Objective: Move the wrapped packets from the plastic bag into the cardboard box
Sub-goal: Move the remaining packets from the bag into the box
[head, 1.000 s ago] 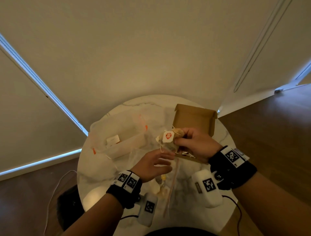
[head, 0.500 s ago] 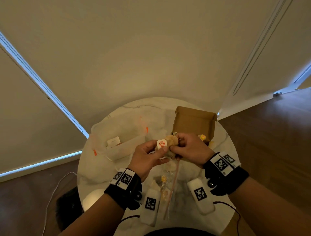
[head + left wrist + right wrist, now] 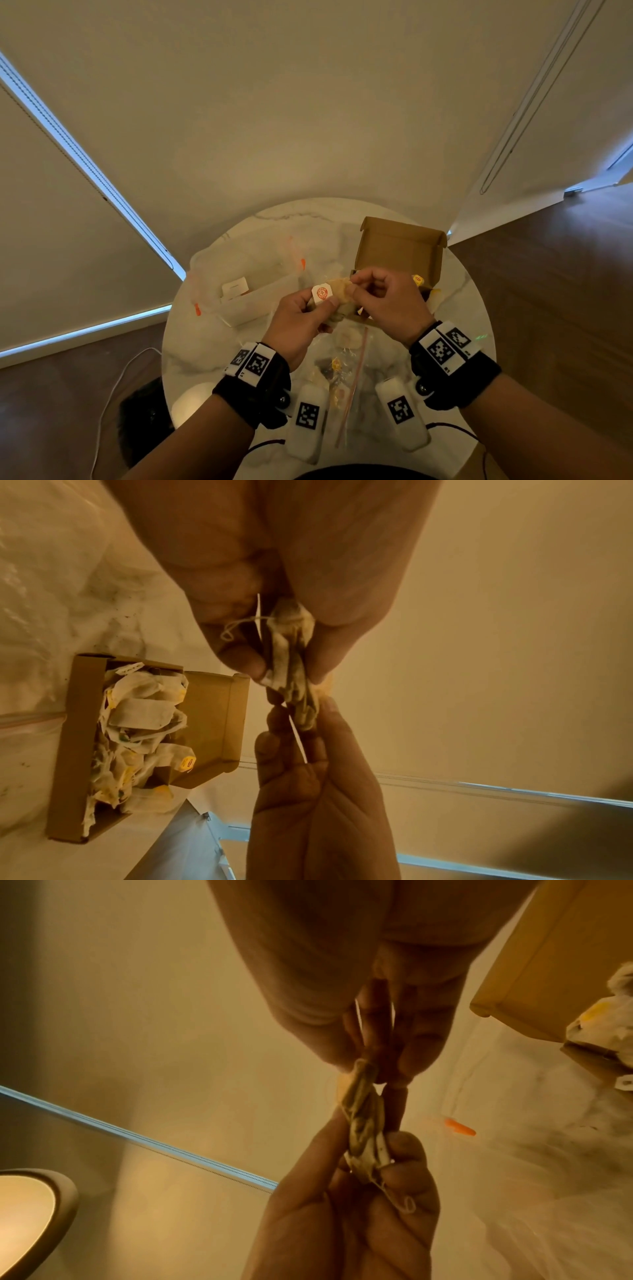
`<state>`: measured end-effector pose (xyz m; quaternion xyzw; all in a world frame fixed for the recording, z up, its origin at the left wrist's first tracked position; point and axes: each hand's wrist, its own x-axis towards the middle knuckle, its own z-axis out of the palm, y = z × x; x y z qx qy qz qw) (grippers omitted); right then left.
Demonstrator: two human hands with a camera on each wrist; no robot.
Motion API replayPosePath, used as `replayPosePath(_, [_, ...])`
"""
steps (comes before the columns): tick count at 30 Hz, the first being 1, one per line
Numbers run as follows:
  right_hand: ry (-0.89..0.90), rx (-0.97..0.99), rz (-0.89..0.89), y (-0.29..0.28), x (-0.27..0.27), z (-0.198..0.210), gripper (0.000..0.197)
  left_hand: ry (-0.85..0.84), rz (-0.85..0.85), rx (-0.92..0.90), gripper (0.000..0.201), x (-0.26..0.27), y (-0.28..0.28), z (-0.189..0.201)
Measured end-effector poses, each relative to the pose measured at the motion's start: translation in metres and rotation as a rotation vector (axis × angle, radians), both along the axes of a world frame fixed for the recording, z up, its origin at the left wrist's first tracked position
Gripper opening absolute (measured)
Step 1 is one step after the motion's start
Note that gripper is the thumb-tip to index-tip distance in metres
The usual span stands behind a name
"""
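Note:
Both hands hold a small bundle of wrapped packets (image 3: 339, 292) above the table, just in front of the open cardboard box (image 3: 399, 248). My left hand (image 3: 318, 303) pinches the end that carries a white tag with a red mark (image 3: 321, 294). My right hand (image 3: 356, 289) pinches the other end. In the left wrist view the bundle (image 3: 291, 653) sits between the left hand (image 3: 287, 666) and the right hand (image 3: 301, 710). The box (image 3: 212, 710) holds several packets (image 3: 143, 715). The plastic bag (image 3: 346, 363), with a pink zip strip, lies flat below my hands.
A second clear plastic bag with orange tabs (image 3: 246, 284) lies at the left of the round marble table (image 3: 191, 349). A pale rounded object (image 3: 191, 404) sits at the table's near left edge. A cable runs over the wooden floor (image 3: 109, 394). The wall stands close behind.
My left hand has risen from over the plastic bag and taken hold of the tagged end of the bundle. The right hand, still gripping it, has shifted slightly right.

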<state>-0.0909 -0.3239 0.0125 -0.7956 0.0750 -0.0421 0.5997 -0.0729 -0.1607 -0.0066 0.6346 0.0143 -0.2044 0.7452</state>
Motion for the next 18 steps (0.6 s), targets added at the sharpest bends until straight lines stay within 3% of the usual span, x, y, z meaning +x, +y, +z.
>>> replayPosePath(6, [0.004,-0.045,0.067,-0.003,0.009,0.008,0.004,0.066,-0.047,-0.028,0.013,0.001,0.001,0.005])
replayPosePath(12, [0.055,0.044,0.047,-0.005,0.016,0.008,0.002,0.227,-0.115,-0.202,0.023,0.001,0.005,0.009])
replayPosePath(18, [0.064,0.151,0.009,-0.004,0.009,0.005,0.003,0.164,-0.034,-0.161,0.022,0.004,0.008,0.007])
